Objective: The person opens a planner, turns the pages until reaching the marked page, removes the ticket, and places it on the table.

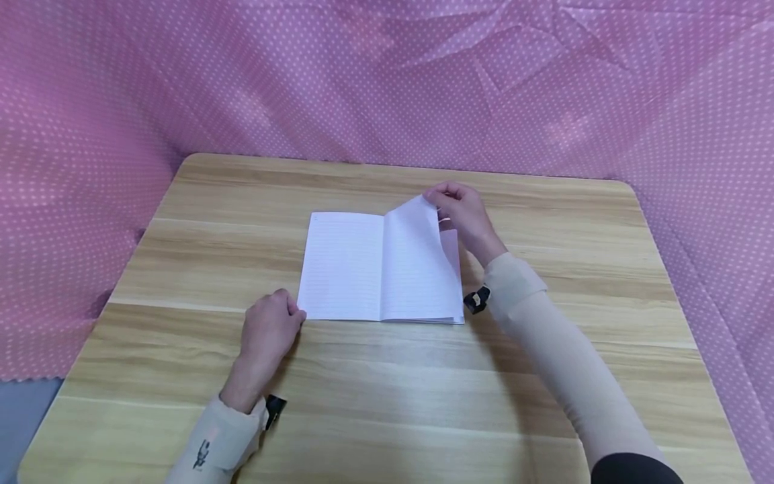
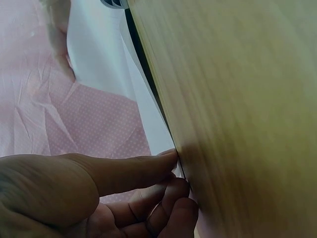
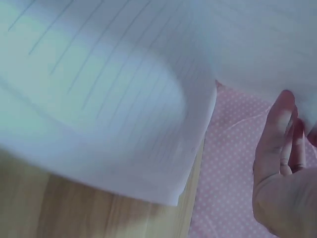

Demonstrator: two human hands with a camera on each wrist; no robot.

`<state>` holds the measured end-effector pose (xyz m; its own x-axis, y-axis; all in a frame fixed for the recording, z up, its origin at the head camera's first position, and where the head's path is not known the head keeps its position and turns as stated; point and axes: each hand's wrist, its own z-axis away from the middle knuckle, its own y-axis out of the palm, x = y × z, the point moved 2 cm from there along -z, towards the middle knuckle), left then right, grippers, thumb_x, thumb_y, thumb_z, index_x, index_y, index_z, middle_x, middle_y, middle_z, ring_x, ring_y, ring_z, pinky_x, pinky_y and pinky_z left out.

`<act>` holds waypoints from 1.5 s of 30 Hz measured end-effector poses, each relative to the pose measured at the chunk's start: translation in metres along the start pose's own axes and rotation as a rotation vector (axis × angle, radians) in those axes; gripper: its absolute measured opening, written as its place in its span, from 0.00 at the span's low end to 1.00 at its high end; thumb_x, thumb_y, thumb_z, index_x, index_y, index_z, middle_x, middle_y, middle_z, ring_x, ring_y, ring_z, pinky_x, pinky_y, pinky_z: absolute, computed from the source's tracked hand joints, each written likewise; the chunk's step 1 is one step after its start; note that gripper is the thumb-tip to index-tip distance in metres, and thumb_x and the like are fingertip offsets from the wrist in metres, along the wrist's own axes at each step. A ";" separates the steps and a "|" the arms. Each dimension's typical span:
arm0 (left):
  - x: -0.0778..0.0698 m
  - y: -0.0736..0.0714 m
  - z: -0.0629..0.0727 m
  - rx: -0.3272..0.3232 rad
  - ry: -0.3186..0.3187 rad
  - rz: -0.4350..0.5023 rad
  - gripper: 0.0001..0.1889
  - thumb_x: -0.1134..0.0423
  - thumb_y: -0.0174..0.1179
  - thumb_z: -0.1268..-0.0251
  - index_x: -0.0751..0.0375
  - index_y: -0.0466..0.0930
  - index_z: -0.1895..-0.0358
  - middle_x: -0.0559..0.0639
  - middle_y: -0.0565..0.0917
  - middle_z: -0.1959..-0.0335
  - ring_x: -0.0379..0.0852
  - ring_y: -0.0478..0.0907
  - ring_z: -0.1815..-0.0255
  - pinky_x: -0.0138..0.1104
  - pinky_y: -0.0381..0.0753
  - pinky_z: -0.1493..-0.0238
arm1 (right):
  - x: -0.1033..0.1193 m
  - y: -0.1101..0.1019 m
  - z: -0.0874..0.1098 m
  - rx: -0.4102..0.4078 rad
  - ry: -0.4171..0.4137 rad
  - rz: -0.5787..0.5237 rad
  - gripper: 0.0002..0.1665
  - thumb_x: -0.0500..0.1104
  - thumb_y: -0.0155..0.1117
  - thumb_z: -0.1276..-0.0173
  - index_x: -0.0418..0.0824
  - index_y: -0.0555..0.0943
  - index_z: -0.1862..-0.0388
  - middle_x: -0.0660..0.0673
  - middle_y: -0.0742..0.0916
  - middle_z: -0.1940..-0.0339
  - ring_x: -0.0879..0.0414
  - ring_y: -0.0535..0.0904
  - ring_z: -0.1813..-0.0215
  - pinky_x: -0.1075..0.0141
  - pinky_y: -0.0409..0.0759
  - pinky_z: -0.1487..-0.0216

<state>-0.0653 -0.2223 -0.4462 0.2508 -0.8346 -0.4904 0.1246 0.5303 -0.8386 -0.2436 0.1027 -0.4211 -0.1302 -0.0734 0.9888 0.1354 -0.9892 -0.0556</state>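
Observation:
An open notebook [image 1: 341,269] with white lined pages lies on the wooden table. My right hand [image 1: 465,215] pinches the upper right corner of a right-hand page [image 1: 414,245], which is lifted and bent up from the sheets below. Under it a strip of the lower page [image 1: 450,245] shows. At the notebook's lower left corner, my left hand [image 1: 271,326] pinches the edge, with the thumb [image 2: 143,171] on top and the other fingers curled beside it. The right wrist view shows ruled lines on the sheet beneath [image 3: 114,99] the raised page.
Pink dotted cloth [image 1: 387,87] hangs behind the table [image 1: 387,403] and along both sides. Small black wrist devices sit by each cuff, the right one [image 1: 476,300] close to the notebook's right edge.

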 end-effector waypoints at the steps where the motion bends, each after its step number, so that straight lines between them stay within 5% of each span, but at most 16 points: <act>1: 0.000 0.000 0.000 0.002 -0.001 0.000 0.09 0.68 0.69 0.27 0.65 0.80 0.65 0.57 0.83 0.70 0.58 0.80 0.66 0.50 0.79 0.63 | 0.001 0.001 0.000 0.004 0.013 -0.029 0.08 0.42 0.69 0.19 0.37 0.85 0.54 0.46 0.87 0.60 0.55 0.85 0.66 0.65 0.86 0.66; 12: 0.001 0.001 0.001 0.020 -0.027 0.005 0.08 0.69 0.68 0.24 0.66 0.80 0.64 0.57 0.82 0.69 0.57 0.79 0.67 0.46 0.78 0.64 | 0.008 0.022 0.001 0.100 0.154 -0.466 0.05 0.31 0.60 0.16 0.35 0.83 0.56 0.40 0.90 0.68 0.50 0.90 0.72 0.61 0.90 0.64; 22: 0.002 0.003 0.002 -0.002 -0.010 0.011 0.08 0.68 0.69 0.26 0.66 0.81 0.65 0.58 0.84 0.69 0.58 0.81 0.66 0.51 0.80 0.62 | 0.006 0.040 0.006 0.133 0.147 -0.532 0.12 0.31 0.57 0.15 0.37 0.85 0.59 0.40 0.92 0.66 0.49 0.92 0.67 0.60 0.91 0.60; 25: 0.001 0.003 0.004 -0.061 0.018 -0.007 0.09 0.70 0.71 0.28 0.67 0.81 0.66 0.60 0.83 0.69 0.61 0.81 0.65 0.53 0.81 0.61 | 0.005 0.045 0.008 0.129 0.141 -0.526 0.12 0.30 0.58 0.15 0.37 0.86 0.60 0.41 0.92 0.66 0.49 0.92 0.67 0.60 0.91 0.60; 29: -0.003 0.002 0.007 -0.241 0.115 -0.015 0.09 0.74 0.73 0.34 0.69 0.81 0.67 0.62 0.83 0.69 0.65 0.83 0.64 0.56 0.82 0.57 | 0.004 0.051 0.010 0.123 0.142 -0.520 0.11 0.31 0.59 0.16 0.37 0.85 0.59 0.41 0.92 0.66 0.49 0.92 0.66 0.60 0.91 0.60; 32: -0.012 0.003 0.010 -0.335 0.192 0.088 0.05 0.74 0.71 0.31 0.69 0.83 0.63 0.61 0.85 0.68 0.61 0.84 0.64 0.53 0.83 0.58 | 0.003 0.056 0.011 0.124 0.142 -0.519 0.10 0.31 0.59 0.16 0.38 0.85 0.59 0.41 0.92 0.66 0.49 0.92 0.66 0.60 0.91 0.59; 39: -0.040 0.002 0.025 -0.360 0.323 0.419 0.15 0.58 0.62 0.15 0.67 0.87 0.61 0.53 0.82 0.70 0.48 0.77 0.69 0.33 0.76 0.67 | 0.002 0.063 0.013 0.128 0.134 -0.547 0.12 0.31 0.60 0.16 0.39 0.86 0.61 0.41 0.92 0.66 0.49 0.92 0.66 0.61 0.90 0.61; 45: -0.048 0.004 0.032 -0.383 0.333 0.492 0.11 0.61 0.69 0.23 0.65 0.86 0.65 0.52 0.83 0.72 0.47 0.78 0.71 0.27 0.76 0.68 | 0.001 0.068 0.012 0.127 0.131 -0.547 0.12 0.32 0.60 0.15 0.39 0.86 0.62 0.41 0.92 0.67 0.50 0.92 0.67 0.61 0.90 0.60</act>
<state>-0.0465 -0.1754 -0.4185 -0.1239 -0.5454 -0.8290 -0.2900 0.8189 -0.4954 -0.2224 0.0373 -0.4222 -0.3342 0.4212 0.8432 0.1301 -0.8654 0.4839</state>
